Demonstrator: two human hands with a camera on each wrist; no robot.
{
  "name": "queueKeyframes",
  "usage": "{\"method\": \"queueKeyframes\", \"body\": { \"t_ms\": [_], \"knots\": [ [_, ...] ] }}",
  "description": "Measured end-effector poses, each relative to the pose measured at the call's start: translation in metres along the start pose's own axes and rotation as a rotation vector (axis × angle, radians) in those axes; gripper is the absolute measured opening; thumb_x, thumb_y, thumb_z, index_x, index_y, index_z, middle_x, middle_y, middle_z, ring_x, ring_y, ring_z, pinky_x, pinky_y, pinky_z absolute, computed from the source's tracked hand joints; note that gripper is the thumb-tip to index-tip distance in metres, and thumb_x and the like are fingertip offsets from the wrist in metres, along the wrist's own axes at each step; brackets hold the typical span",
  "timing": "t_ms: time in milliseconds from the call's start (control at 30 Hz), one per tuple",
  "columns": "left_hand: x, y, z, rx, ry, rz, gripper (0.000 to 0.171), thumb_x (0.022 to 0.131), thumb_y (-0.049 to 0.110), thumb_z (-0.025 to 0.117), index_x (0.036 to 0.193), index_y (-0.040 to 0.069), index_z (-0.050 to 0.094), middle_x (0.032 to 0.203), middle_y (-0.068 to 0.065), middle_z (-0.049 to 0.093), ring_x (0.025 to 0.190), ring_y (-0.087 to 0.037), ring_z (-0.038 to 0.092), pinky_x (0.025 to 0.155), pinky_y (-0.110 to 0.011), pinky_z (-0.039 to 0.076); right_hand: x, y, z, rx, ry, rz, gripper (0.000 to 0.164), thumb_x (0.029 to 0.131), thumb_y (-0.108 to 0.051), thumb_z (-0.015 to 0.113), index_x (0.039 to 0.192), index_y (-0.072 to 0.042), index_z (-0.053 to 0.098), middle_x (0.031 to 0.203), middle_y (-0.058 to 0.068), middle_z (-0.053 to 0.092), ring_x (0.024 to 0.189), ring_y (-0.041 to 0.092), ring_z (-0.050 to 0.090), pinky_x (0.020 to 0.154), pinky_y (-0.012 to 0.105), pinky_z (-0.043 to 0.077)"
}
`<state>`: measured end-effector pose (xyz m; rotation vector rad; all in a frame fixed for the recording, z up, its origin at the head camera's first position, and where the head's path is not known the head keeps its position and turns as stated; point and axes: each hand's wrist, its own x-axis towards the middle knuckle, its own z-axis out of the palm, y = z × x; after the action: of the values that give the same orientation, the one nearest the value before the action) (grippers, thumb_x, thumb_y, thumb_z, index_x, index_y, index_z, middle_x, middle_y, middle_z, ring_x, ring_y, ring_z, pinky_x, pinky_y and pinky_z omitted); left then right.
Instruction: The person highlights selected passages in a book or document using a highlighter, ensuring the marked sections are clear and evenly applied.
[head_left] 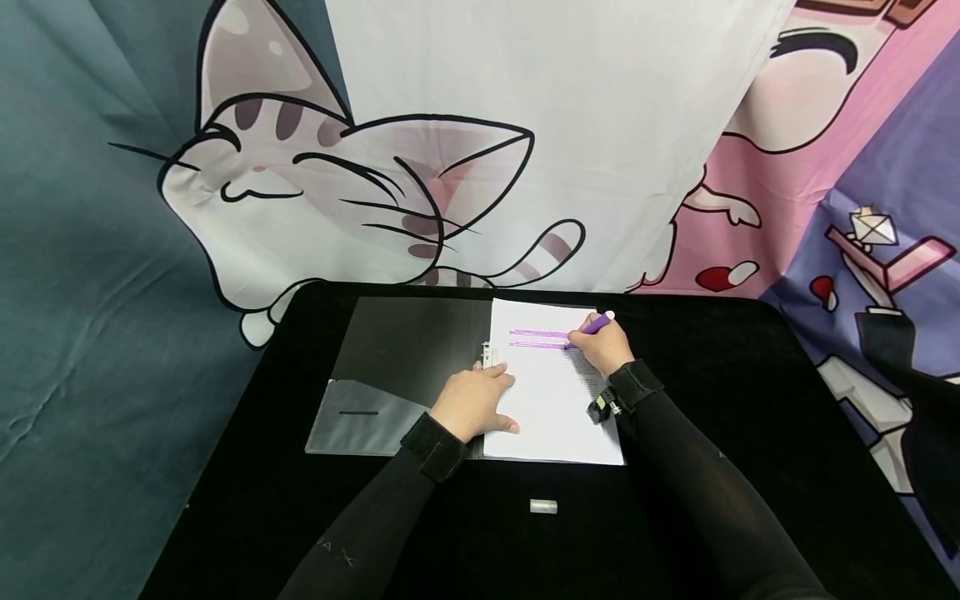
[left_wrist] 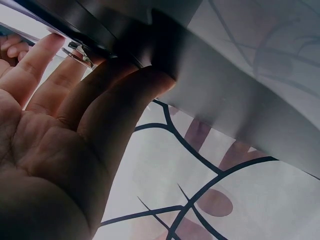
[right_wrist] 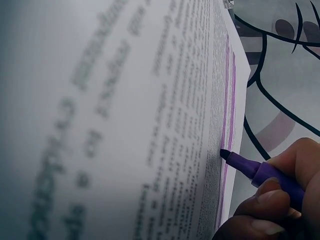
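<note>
A purple highlighter (head_left: 597,323) is pinched in my right hand (head_left: 609,350), its dark chisel tip (right_wrist: 225,154) at the page in the right wrist view. Two purple highlighted lines (head_left: 538,333) run across the upper part of the white printed paper (head_left: 551,417). The paper lies on the right side of an opened dark folder (head_left: 412,333). My left hand (head_left: 472,402) rests with extended fingers at the paper's left edge, by the folder's spine. Beside those fingers is the folder's metal clip (head_left: 487,354).
On the black-covered table (head_left: 720,367), a small whitish cylinder (head_left: 543,506) lies in front of the folder. A clear pocket (head_left: 367,421) covers the folder's lower left. Behind the table hangs a cartoon-cat cloth (head_left: 480,183).
</note>
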<state>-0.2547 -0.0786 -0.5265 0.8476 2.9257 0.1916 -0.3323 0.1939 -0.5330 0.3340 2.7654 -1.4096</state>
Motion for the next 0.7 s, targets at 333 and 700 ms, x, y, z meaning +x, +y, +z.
{"method": "queueKeyframes", "body": {
  "t_ms": [333, 700],
  "knots": [
    [-0.001, -0.001, 0.002, 0.0, 0.028, 0.018, 0.081, 0.089, 0.063, 0.092, 0.153, 0.018, 0.073, 0.167, -0.007, 0.066, 0.145, -0.042, 0.071, 0.108, -0.056, 0.066, -0.003, 0.0, -0.003, 0.006, 0.003, -0.012, 0.02, 0.095, -0.006, 0.074, 0.083, -0.01, 0.057, 0.074, -0.002, 0.049, 0.071, 0.019, 0.046, 0.062, 0.03, 0.035],
    [-0.002, 0.0, 0.001, -0.006, 0.017, 0.006, 0.083, 0.088, 0.064, 0.092, 0.155, 0.02, 0.072, 0.168, -0.005, 0.064, 0.147, -0.042, 0.069, 0.11, -0.057, 0.065, 0.02, 0.029, 0.002, 0.047, 0.025, -0.034, 0.02, 0.089, -0.011, 0.077, 0.078, -0.013, 0.06, 0.069, -0.001, 0.05, 0.066, 0.02, 0.046, 0.055, 0.035, 0.033]
  ]
}}
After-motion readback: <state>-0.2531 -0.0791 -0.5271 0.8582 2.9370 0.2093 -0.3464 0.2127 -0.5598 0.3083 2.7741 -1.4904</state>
